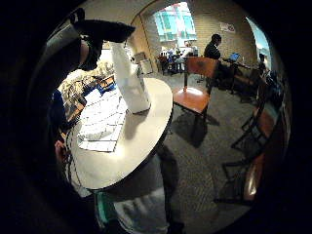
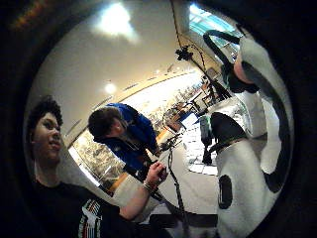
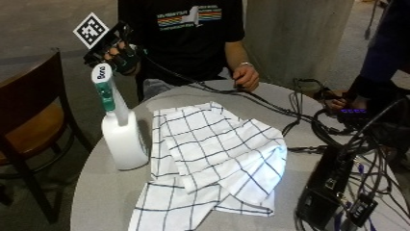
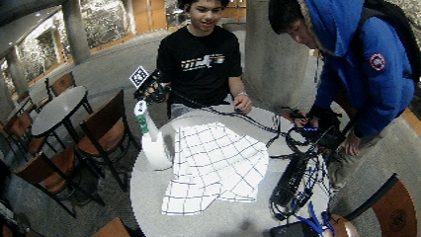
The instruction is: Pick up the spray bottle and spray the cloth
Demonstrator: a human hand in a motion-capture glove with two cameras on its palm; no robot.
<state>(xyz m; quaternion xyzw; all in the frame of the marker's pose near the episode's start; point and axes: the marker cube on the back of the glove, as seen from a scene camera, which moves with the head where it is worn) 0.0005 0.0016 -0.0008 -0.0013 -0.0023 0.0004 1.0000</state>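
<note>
1. Spray bottle [image 3: 121, 137] is stood upright near the round table's [image 3: 96, 192] edge, directly below the gloved right hand [image 3: 120, 54]; its body is smooth white plastic, its neck green and slender, its trigger head white.
2. That hand is held just above and behind the trigger head, probably poised to take it; whether its fingers are curled or straight cannot be told.
3. A white cloth [image 3: 214, 159] with thin dark checks is spread beside the bottle, crumpled and partly folded, apparently laid ready for spraying.
4. The bare hand [image 3: 247, 77] is rested, relaxed, on the table's far edge.
</note>
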